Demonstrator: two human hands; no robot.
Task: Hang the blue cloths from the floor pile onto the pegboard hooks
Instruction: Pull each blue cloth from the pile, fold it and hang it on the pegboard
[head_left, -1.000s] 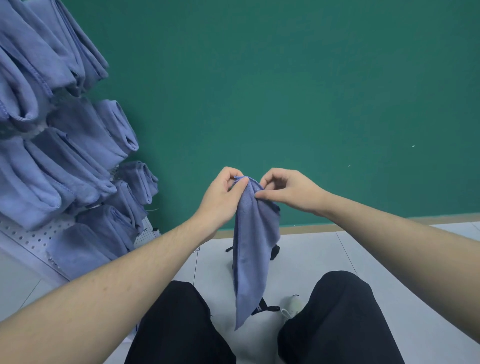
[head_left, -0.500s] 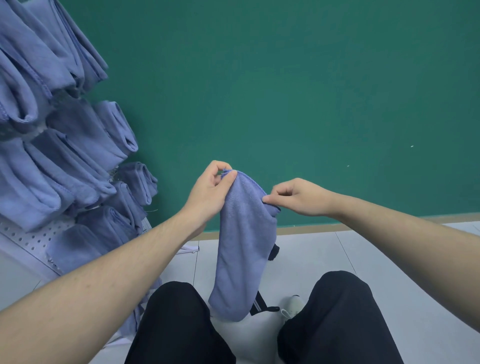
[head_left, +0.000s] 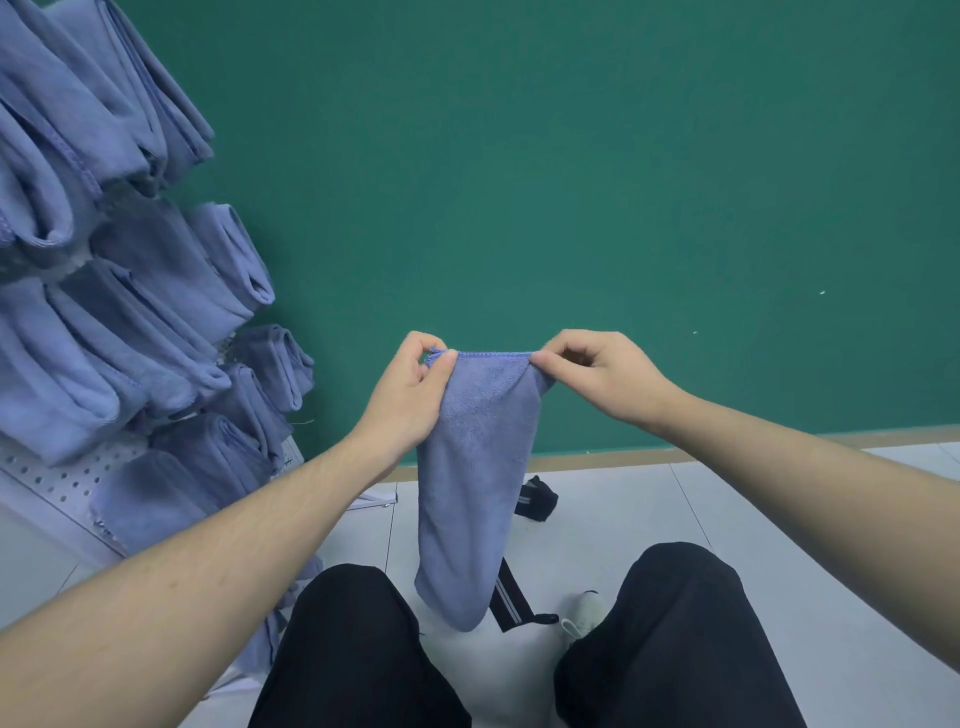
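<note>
A blue cloth (head_left: 470, 467) hangs in front of me, its stitched top edge stretched level between both hands. My left hand (head_left: 410, 387) pinches the left corner and my right hand (head_left: 592, 371) pinches the right corner. The cloth's lower end drops between my knees. On the left, a white pegboard (head_left: 57, 480) carries several folded blue cloths (head_left: 130, 312) hung in rows. The floor pile shows only as a bit of blue cloth (head_left: 262, 644) beneath my left forearm.
A green wall (head_left: 571, 182) fills the background, meeting a pale tiled floor (head_left: 727, 519) at a tan skirting strip. A black strap with white stripes (head_left: 506, 597) lies on the floor behind the cloth. My black-trousered knees (head_left: 675, 623) are at the bottom.
My hands have moved apart, the right one sliding rightward along the edge. The bunched cloth has spread out, its top edge now taut and level.
</note>
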